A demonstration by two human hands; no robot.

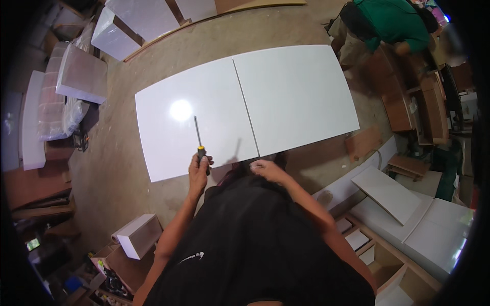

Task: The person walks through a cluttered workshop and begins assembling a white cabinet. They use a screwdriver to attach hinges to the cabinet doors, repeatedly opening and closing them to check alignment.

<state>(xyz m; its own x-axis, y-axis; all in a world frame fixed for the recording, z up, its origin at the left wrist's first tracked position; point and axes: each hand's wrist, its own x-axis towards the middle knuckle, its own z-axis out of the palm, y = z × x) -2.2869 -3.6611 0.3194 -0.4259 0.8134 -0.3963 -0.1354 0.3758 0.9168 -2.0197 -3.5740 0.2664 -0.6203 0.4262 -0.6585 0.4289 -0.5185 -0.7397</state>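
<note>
My left hand (196, 172) is wrapped round the black-and-yellow handle of a screwdriver (201, 152), whose long metal shaft points up and away from me. Behind it lies the left white panel (166, 143) of a wide, glossy surface, which reflects a bright light. A narrow dark gap separates this from the right white panel (298, 94). Close to the near end of that gap is my right hand (266, 170), its fingers curled together. Whatever it may hold is too small or hidden to make out.
At the upper right a person in a green shirt (395, 23) bends over a brown wooden cabinet frame (388, 92). Wrapped white boxes (135, 20) stand at the back left. A white box (139, 236) is at lower left, and an open wooden frame (388, 260) at lower right.
</note>
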